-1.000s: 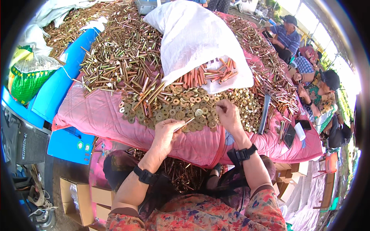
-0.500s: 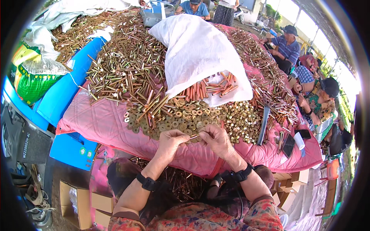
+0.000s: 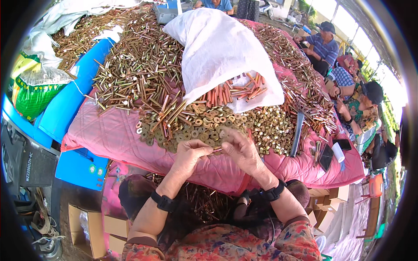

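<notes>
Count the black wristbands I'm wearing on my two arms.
2: one black wristband on the wrist behind your left hand, another black wristband behind your right hand. None seems hidden.

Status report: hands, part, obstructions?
Left hand pinches slim brassy metal rod. Right hand near its tip, grip unclear. Round brassy metal washers beyond, not blocking.

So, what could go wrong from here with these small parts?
The slim metal part pinched in the left hand could slip and get lost among the loose washers.

The washers and small nuts lie with no divider between them, so they might mix.

Copper-coloured pieces at the mouth of the white sack may spill.
</notes>
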### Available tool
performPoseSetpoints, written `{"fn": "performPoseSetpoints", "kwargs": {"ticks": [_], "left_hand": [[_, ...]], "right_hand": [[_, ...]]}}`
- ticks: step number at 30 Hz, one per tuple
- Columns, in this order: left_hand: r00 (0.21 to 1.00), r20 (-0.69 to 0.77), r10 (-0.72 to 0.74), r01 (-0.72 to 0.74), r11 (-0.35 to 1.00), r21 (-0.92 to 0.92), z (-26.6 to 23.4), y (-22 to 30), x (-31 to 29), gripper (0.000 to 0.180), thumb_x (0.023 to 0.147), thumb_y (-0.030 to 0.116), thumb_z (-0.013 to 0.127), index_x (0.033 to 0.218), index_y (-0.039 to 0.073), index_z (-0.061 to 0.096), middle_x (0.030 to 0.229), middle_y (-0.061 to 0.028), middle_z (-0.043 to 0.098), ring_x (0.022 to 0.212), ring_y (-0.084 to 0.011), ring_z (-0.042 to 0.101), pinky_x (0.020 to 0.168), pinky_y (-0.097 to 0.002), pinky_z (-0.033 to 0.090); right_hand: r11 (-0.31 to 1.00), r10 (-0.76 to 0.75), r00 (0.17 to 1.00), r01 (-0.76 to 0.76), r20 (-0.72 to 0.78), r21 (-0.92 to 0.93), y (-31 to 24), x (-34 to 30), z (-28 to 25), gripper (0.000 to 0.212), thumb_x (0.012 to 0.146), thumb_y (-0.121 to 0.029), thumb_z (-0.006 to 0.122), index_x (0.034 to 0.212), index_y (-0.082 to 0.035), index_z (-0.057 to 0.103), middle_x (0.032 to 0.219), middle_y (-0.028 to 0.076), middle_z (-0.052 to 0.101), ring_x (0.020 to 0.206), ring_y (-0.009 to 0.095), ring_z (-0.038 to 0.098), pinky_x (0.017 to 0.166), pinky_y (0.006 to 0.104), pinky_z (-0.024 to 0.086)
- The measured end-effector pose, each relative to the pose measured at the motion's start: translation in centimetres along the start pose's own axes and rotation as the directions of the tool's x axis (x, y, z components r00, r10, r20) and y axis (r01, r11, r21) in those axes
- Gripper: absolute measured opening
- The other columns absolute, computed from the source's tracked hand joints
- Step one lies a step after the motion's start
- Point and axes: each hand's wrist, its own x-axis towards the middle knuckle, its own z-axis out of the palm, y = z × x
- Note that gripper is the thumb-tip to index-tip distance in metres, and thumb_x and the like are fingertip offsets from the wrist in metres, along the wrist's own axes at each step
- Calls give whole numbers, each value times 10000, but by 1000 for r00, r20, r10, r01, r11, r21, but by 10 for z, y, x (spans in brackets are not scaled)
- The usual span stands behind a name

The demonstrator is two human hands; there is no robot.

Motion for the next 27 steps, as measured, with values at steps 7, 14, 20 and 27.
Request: {"fn": "performPoseSetpoints", "kwargs": {"ticks": [7,14,20,27], "left_hand": [[1000,-1,-14,14,999,-31,1,0,2,22,721,-2,660,722,-11,640,585,2,517,474,-46,381,440,-192,228],[1000,12,6,-5,997,-71,-1,-4,8,12,723,-18,646,718,-18,635,567,-1,505,460,-44,368,435,-194,228],[999,22,-27,28,996,-79,-2,-3,11,23,729,-10,649,717,-13,630,560,7,496,445,-39,356,425,-187,217],[937,346,-36,-92,934,346,-7,0,4,106,767,98,670,789,-6,668,640,-18,608,554,-65,515,499,-211,381]], "right_hand": [[927,312,944,-327,102,185,4,2,-1,489,845,-69,590,1300,-41,414,835,110,615,651,191,591,628,286,472],[986,82,996,-75,-45,152,13,1,4,525,860,-65,569,1342,-77,362,820,134,618,617,158,582,634,271,464],[982,-182,967,169,-179,-81,17,4,9,536,894,-161,563,1358,-38,326,647,21,552,561,95,514,564,234,428],[982,110,988,-125,-110,-139,25,4,-5,380,943,-306,478,1201,-31,518,636,25,554,554,67,510,531,214,424]]}}
